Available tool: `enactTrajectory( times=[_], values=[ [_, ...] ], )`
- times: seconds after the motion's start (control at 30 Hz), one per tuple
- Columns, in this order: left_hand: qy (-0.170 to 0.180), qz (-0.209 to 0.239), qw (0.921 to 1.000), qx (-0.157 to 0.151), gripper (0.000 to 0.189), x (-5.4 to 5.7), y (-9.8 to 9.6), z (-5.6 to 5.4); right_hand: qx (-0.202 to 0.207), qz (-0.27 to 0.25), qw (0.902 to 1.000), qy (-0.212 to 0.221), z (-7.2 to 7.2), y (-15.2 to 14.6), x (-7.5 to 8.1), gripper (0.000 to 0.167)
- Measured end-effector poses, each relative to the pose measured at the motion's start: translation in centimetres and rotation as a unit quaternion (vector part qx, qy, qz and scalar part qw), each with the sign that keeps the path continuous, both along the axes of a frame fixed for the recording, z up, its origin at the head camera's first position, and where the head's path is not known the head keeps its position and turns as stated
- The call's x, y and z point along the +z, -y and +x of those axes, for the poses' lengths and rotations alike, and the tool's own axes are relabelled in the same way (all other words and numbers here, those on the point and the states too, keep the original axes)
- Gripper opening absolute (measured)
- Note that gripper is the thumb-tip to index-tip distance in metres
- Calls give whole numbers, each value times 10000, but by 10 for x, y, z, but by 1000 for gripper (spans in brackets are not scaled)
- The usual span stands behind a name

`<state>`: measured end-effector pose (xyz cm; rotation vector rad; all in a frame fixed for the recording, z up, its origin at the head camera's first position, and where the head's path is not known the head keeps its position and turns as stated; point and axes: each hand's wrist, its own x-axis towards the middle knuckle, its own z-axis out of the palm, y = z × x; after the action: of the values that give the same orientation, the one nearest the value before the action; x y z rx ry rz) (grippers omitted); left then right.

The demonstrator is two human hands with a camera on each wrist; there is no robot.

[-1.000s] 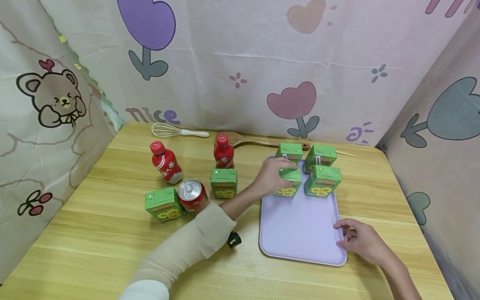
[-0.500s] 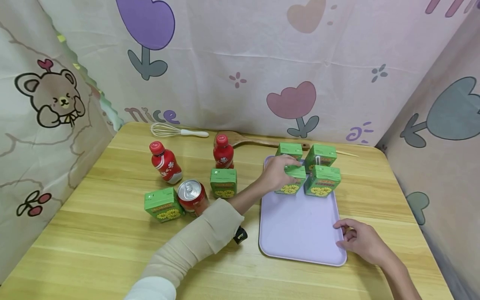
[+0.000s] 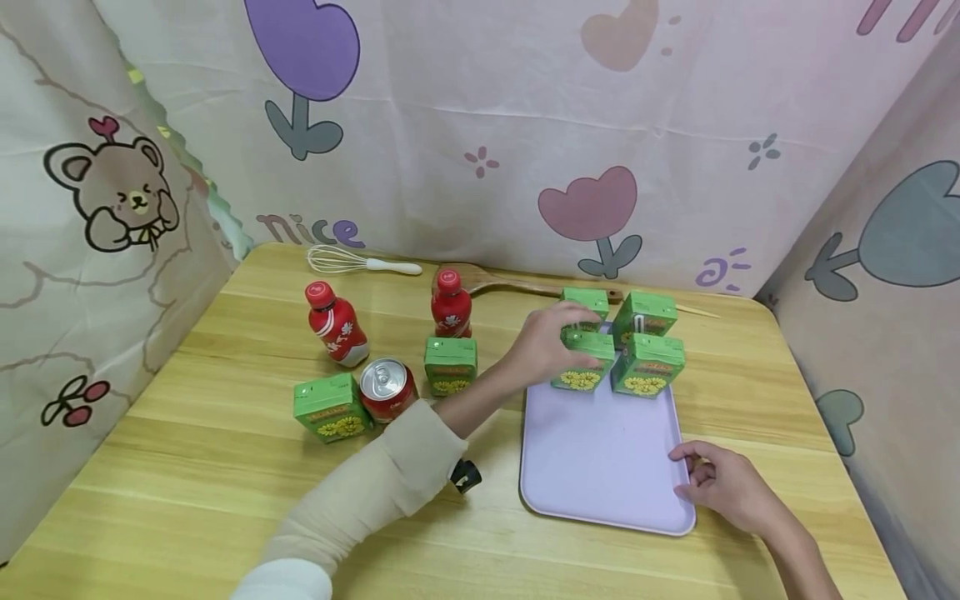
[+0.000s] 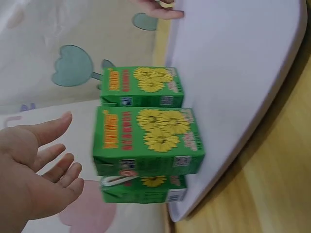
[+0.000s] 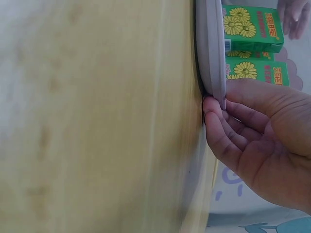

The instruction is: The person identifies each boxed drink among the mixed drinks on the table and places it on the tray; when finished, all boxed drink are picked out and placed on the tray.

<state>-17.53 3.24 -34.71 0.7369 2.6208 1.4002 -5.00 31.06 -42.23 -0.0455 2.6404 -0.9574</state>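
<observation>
Several green juice cartons with yellow flowers stand upright in two rows at the far end of a lilac tray (image 3: 607, 467). My left hand (image 3: 547, 343) is over the front-left carton (image 3: 579, 380). In the left wrist view, its spread thumb and fingers are apart from the nearest carton (image 4: 146, 141). At the tray's right edge my right hand (image 3: 726, 485) pinches the rim between thumb and fingers, as the right wrist view shows at the tray wall (image 5: 213, 53). Beside the front-left carton stands the front-right carton (image 3: 648, 367).
Left of the tray stand two red bottles (image 3: 337, 325), a red soda can (image 3: 387, 390) partly behind my sleeve, and two more green cartons (image 3: 333, 408). A whisk (image 3: 367, 263) and a wooden spatula (image 3: 517, 286) lie along the back by the curtain.
The front-left carton shifted slightly right under my left hand. Since then the left hand has let go and drawn back a little to the left. My right hand stays on the tray rim.
</observation>
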Motion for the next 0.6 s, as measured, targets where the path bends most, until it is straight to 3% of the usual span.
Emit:
enactTrajectory(
  times=[0.23, 0.4, 0.6],
  values=[
    [-169, -17, 9998, 45, 53, 20, 28, 18, 4, -14, 10000, -24, 0, 0, 0, 40],
    [-178, -154, 9996, 165, 53, 24, 53, 25, 63, -10, 10000, -73, 1, -1, -1, 41],
    [92, -193, 9991, 359, 54, 23, 85, 29, 35, 8, 10000, -64, 1, 0, -1, 42]
  ],
)
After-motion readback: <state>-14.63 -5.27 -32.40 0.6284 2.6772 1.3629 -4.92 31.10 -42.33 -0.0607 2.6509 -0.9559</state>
